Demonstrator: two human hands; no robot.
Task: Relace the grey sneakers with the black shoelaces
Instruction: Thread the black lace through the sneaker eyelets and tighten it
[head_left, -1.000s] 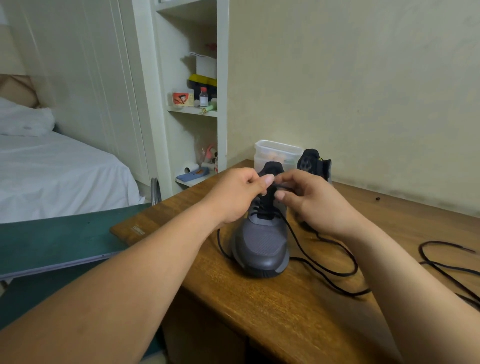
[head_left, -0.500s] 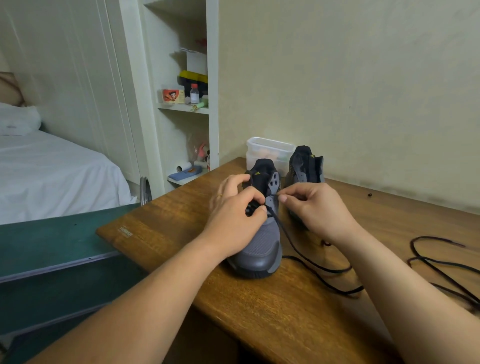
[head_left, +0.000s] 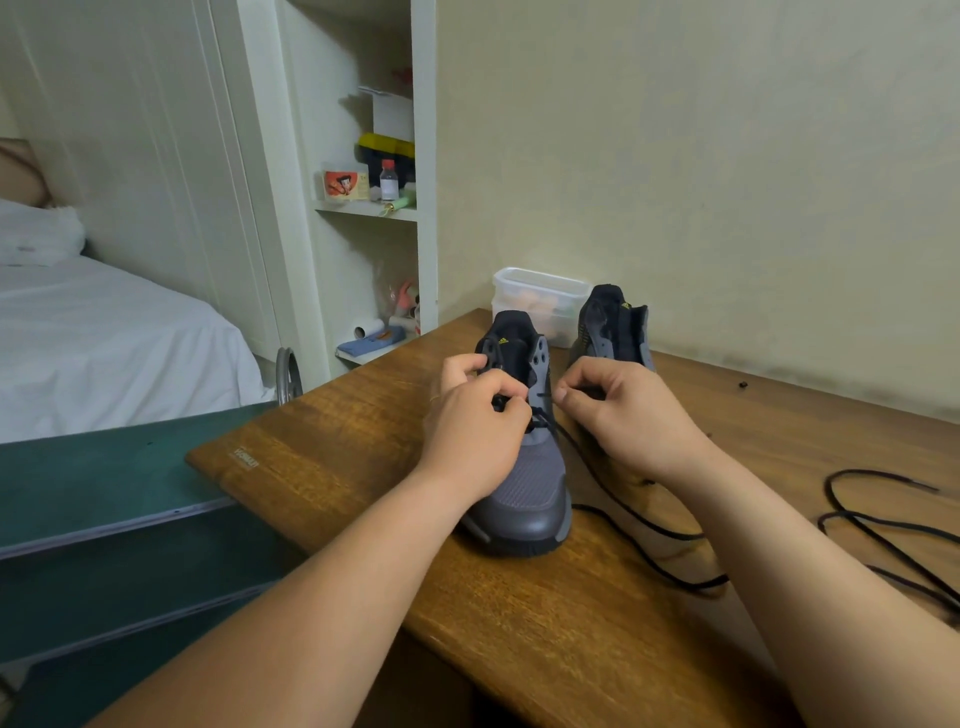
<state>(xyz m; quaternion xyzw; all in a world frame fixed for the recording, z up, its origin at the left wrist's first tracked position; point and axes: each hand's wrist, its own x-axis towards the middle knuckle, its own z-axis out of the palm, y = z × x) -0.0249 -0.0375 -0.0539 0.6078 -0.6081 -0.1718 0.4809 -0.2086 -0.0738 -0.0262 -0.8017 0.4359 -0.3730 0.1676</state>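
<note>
A grey sneaker (head_left: 530, 493) stands on the wooden table (head_left: 545, 623), toe toward me, its black tongue upright. My left hand (head_left: 475, 421) covers its left side, fingers curled on the eyelet flap and lace. My right hand (head_left: 623, 410) pinches the black shoelace (head_left: 644, 525) just right of the eyelets; the lace's slack trails in loops over the table to the right. The second grey sneaker (head_left: 615, 325) stands behind, near the wall. A second black shoelace (head_left: 883, 525) lies loose at the right edge.
A clear plastic container (head_left: 540, 299) sits against the wall behind the sneakers. White shelves (head_left: 371, 208) with small items stand to the left, a green board (head_left: 104, 483) adjoins the table's left edge, and a bed (head_left: 104, 343) lies beyond.
My left hand dropped from the tongue onto the sneaker's left side. My right hand shifted to the right of the eyelets with the lace. The view drew back, showing both sneakers.
</note>
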